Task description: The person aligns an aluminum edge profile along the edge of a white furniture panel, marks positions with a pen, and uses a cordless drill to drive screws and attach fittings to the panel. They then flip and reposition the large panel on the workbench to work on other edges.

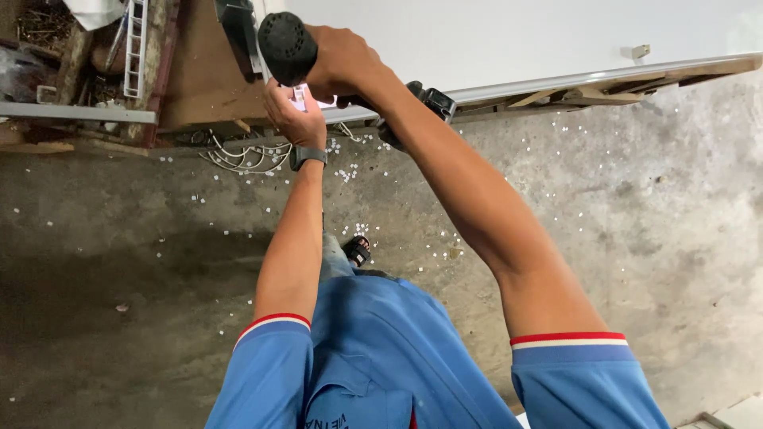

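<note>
My right hand [343, 59] grips a black power drill [288, 46], its rear end facing the camera and its battery base [429, 102] sticking out below my forearm. The drill points at the edge of a large white panel [517, 36]. My left hand [294, 115], with a dark wristband, sits just under the drill and pinches a small pale piece against the panel's edge. What the bit touches is hidden behind the drill.
The white panel lies on wooden strips [588, 95] above a concrete floor [636, 222] strewn with small white chips. A coil of white wire [246, 155] lies on the floor at the left. Cluttered wooden boards and scrap [95, 63] fill the top left.
</note>
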